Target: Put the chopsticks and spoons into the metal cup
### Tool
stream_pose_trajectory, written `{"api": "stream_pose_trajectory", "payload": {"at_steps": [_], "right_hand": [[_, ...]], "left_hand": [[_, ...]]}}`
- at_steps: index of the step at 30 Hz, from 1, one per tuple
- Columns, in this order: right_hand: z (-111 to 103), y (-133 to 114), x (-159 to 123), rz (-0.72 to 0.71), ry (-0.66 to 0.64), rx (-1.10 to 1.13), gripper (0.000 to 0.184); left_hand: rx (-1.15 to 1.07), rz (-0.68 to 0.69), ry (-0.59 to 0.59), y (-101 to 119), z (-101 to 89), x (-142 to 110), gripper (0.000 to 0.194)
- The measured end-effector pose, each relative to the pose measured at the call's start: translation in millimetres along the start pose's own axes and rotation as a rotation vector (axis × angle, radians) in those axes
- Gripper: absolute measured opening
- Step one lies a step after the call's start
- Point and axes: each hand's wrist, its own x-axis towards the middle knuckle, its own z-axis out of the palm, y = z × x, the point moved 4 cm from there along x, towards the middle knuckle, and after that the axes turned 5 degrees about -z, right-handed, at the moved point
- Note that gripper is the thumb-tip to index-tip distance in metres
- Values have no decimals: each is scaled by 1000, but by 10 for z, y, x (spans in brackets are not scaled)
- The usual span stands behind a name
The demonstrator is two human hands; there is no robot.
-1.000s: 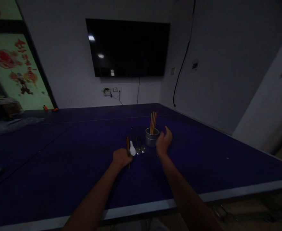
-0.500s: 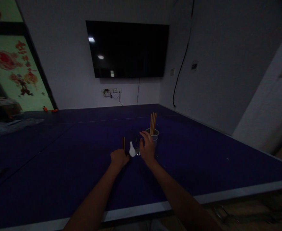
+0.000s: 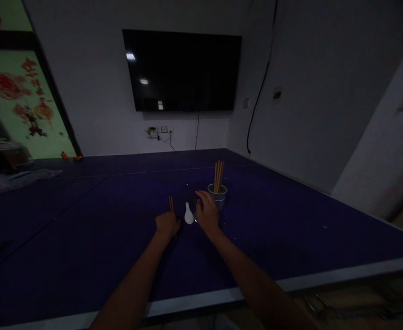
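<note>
My left hand (image 3: 167,223) is closed around chopsticks (image 3: 171,205), whose tips stick out beyond the fist and whose other ends show below it. To its right a white soup spoon (image 3: 188,215) lies on the purple tabletop (image 3: 84,256), handle pointing away. My right hand (image 3: 208,213) hovers over or rests by a metal spoon (image 3: 195,217), its fingers stretched and apart from the thumb. The hand covers most of that spoon. Just behind my right hand stands a pale cup (image 3: 220,200) with several wooden chopsticks (image 3: 218,176) upright in it.
A wall-mounted television (image 3: 187,71) hangs beyond the table, above wall sockets (image 3: 158,132). A black cable (image 3: 259,101) runs down the right wall. Plastic sheeting (image 3: 19,181) and a box (image 3: 9,153) are at the far left. The table's pale front edge (image 3: 194,300) is near me.
My left hand has shifted slightly left with the chopsticks, which now tilt more. My right hand has moved left, away from the cup, and hides more of the metal spoon.
</note>
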Motion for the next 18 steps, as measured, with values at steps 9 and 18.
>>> {"api": "stream_pose_trajectory", "payload": {"at_steps": [9,18], "right_hand": [[19,-3,-10,-15,-31,18,36],[28,6,-15,-9,-41,28,35]], "left_hand": [[-25,-4,6,-1,10,7,39],[-31,-3,-10,-10,23,33,39]]}}
